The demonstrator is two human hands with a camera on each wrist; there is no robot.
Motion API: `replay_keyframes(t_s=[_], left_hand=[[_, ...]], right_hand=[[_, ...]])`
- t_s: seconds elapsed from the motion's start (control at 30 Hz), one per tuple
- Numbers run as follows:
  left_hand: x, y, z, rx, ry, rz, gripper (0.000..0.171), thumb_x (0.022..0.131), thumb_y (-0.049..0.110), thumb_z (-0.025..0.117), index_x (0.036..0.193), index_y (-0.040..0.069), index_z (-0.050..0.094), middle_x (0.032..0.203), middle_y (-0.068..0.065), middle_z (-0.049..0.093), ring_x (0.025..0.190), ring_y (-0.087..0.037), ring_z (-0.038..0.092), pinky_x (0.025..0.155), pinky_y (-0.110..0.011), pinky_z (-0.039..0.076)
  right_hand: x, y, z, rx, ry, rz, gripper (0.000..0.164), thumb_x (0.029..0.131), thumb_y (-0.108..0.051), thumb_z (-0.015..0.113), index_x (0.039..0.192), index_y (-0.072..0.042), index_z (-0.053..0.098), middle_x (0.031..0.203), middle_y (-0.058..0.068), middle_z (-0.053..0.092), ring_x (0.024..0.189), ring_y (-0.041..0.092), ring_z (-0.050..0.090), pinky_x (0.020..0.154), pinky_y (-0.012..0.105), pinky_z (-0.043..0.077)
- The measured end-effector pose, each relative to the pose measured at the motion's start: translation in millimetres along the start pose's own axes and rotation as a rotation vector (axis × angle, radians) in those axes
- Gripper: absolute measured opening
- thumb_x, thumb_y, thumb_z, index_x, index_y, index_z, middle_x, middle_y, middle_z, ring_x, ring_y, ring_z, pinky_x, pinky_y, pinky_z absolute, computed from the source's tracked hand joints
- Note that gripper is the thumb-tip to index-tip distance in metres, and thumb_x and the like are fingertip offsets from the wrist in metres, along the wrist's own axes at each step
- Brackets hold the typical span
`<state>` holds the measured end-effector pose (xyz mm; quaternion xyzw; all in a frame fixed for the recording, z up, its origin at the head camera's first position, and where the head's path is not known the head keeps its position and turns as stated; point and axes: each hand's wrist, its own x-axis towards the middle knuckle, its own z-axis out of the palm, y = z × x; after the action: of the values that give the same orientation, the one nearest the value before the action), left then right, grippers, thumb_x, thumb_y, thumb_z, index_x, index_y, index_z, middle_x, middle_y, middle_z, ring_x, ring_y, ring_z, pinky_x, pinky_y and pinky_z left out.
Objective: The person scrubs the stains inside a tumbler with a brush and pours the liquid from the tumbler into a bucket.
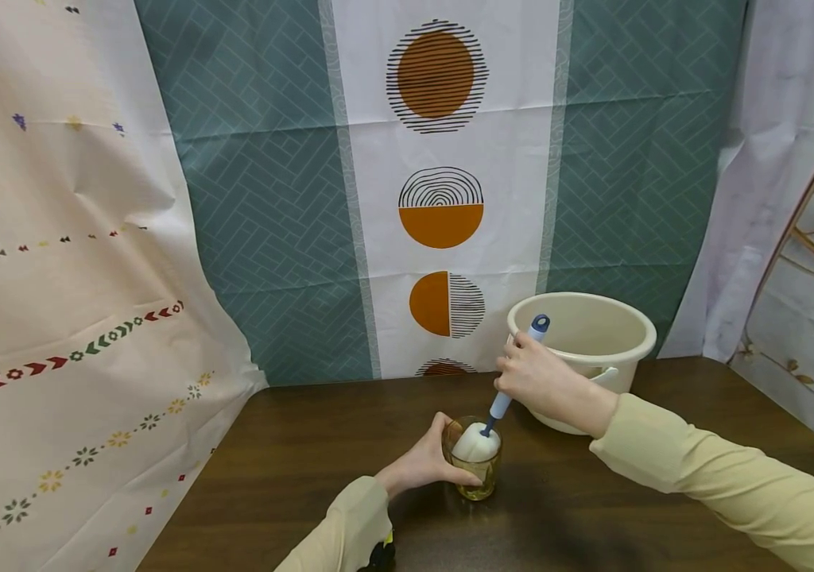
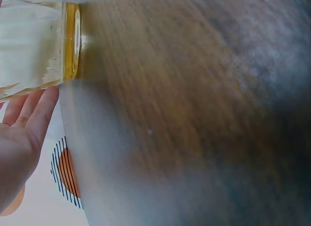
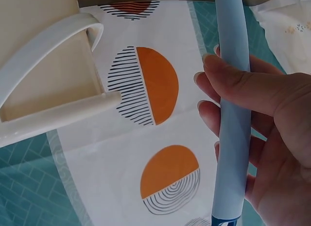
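Note:
An amber-tinted drinking glass [image 1: 477,486] stands upright near the middle of the brown table. My left hand [image 1: 423,462] holds it from the left, thumb on the near side and fingers round the far side. Inside the glass sits the white sponge head [image 1: 474,443] of a bottle brush. My right hand [image 1: 546,383] grips the brush's light blue handle [image 3: 232,114], which leans up and to the right and ends in a dark blue hanging loop [image 1: 540,322]. In the left wrist view, the glass's thick base [image 2: 73,41] shows, with fingers along its side.
Behind my right hand stands a cream bucket [image 1: 618,322] with a white carrying handle [image 3: 53,41]. A patterned cloth [image 1: 450,159] hangs along the table's back edge, and a cream cloth [image 1: 92,334] hangs at the left. The brown table [image 1: 292,477] extends around the glass.

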<state>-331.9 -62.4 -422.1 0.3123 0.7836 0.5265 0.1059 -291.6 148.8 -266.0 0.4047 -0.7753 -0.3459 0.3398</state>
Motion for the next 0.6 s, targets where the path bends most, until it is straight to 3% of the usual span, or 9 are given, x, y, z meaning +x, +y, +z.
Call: replay_keyframes(t_s=[0.6], left_hand=[[-0.5,1.3,0.1,0.049,0.014,-0.016,0.067,0.066,0.023,0.082,0.110,0.006,0.034,0.100,-0.002,0.048,0.090,-0.015,0.048,0.077,-0.031,0.039]], right_hand=[[0.7,-4.8,1.3,0.017,-0.017,-0.012,0.013,0.067,-0.016,0.077,0.068,-0.022,0.066,0.068,-0.001,0.057,0.068,0.021,0.050,0.070,0.036,0.034]])
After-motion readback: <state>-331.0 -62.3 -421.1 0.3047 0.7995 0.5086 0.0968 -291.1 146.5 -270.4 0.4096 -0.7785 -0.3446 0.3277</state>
